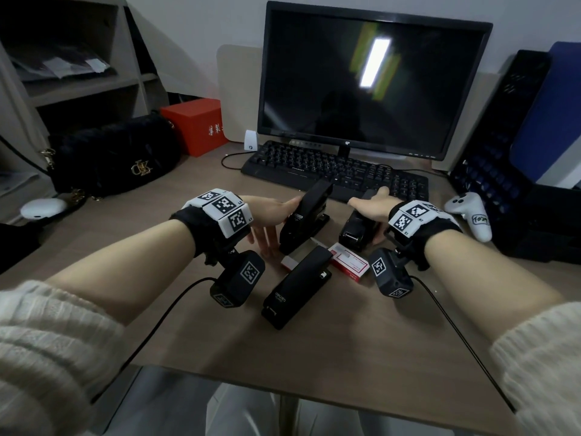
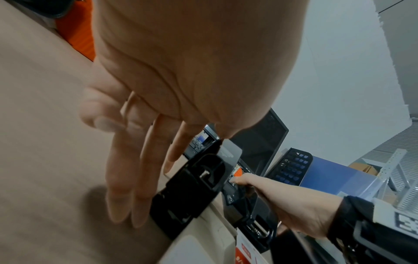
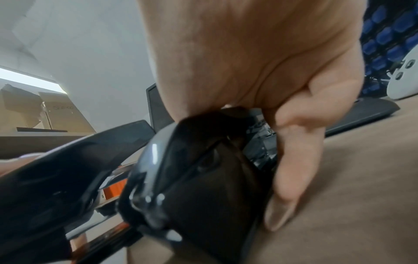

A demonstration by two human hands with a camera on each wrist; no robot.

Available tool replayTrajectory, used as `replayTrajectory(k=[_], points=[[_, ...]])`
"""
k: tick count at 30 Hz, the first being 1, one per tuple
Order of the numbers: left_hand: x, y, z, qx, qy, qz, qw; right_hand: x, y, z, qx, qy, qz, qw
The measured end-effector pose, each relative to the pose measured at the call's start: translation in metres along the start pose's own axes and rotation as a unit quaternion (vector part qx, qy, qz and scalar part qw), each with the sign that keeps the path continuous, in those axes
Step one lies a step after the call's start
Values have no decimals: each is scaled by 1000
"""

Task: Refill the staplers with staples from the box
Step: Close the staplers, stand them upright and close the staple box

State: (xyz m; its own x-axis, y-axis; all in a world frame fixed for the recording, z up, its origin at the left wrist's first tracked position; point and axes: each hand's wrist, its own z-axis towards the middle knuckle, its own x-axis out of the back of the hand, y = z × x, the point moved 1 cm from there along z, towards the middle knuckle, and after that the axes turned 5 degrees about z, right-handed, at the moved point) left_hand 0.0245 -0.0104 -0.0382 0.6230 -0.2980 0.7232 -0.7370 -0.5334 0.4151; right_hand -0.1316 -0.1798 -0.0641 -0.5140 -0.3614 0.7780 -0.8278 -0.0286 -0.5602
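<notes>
Left hand (image 1: pixel 267 215), fingers straight and spread, rests against an opened black stapler (image 1: pixel 306 215) on the wooden table (image 1: pixel 330 357), while the right hand (image 1: pixel 371 209) curls round a second stapler (image 1: pixel 358 229) beside it. A third stapler (image 1: pixel 297 289) lies nearer, touching the opened red-and-white staple box (image 1: pixel 349 262).

From the head we look forward and down over the brown wooden desk (image 1: pixel 314 357) toward the dark flat monitor (image 1: pixel 371 80). Our left wrist camera looks close along the palm, rightward across the desk; the right wrist camera looks leftward. Both catch the open black plastic stapler (image 2: pixel 203 180) (image 3: pixel 56 169).
</notes>
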Motion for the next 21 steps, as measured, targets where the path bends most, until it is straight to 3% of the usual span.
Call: replayTrajectory(k=[7, 21], points=[[-2, 2, 1, -5, 2, -3, 1000, 9, 5, 7, 24, 36, 104, 994], [-7, 10, 3, 2, -3, -12, 1000, 0, 9, 20, 71, -56, 312, 946]])
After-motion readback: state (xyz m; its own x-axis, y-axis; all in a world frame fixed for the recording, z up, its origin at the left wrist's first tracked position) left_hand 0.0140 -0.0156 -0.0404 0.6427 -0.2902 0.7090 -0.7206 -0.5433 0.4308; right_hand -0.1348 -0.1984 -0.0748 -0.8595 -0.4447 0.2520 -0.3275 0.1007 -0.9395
